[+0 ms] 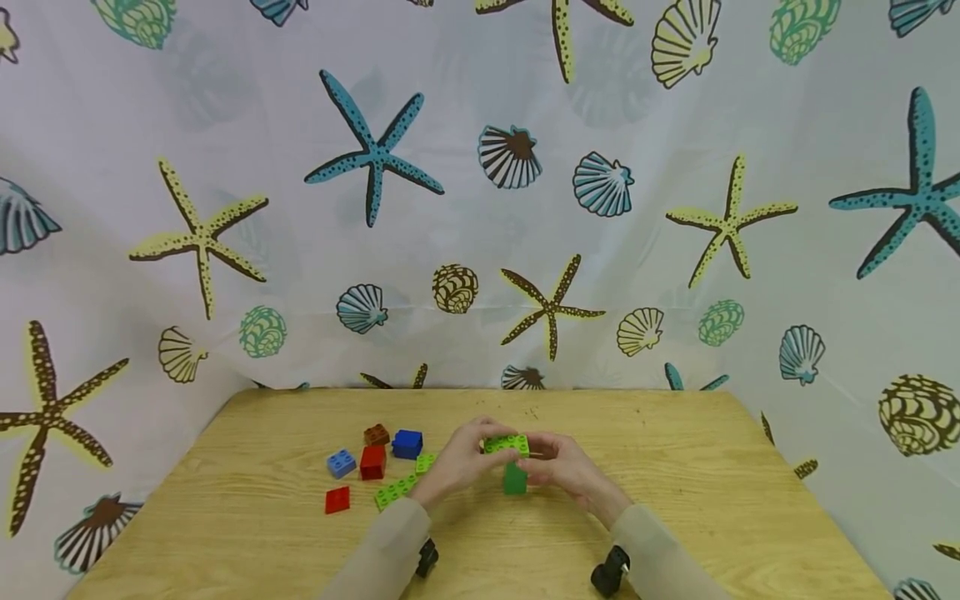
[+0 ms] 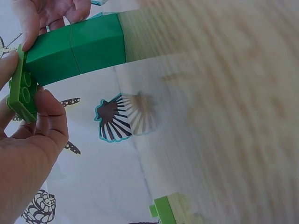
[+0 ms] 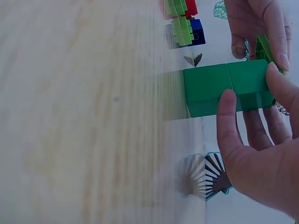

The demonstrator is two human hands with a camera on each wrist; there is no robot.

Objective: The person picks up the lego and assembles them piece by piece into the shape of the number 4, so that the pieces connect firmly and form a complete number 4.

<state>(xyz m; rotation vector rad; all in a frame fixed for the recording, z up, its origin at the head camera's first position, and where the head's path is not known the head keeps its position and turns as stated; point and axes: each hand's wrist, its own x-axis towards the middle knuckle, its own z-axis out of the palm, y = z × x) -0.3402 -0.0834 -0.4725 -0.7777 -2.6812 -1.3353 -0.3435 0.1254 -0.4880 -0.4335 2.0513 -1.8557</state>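
My left hand (image 1: pixel 461 458) pinches a flat lime green toy brick (image 1: pixel 507 444) by its edges, studs facing up. Its hollow underside with round tubes shows in the left wrist view. Right below it stands an upright stack of two dark green bricks (image 2: pixel 96 44), its base at the tabletop. The right hand (image 1: pixel 566 471) holds this stack from the right, thumb near the top and a fingertip (image 3: pixel 228 100) against the side at the seam. The lime brick sits at the top end of the stack, slightly tilted to it in the left wrist view.
Left of the hands, loose bricks lie on the wooden table (image 1: pixel 675 500): brown (image 1: pixel 377 434), dark blue (image 1: pixel 407 445), light blue (image 1: pixel 341 463), red (image 1: pixel 372 462), a flat red one (image 1: pixel 337 500) and two lime ones, the longer (image 1: pixel 394 493) nearer. A shell-patterned curtain (image 1: pixel 450 225) hangs behind.
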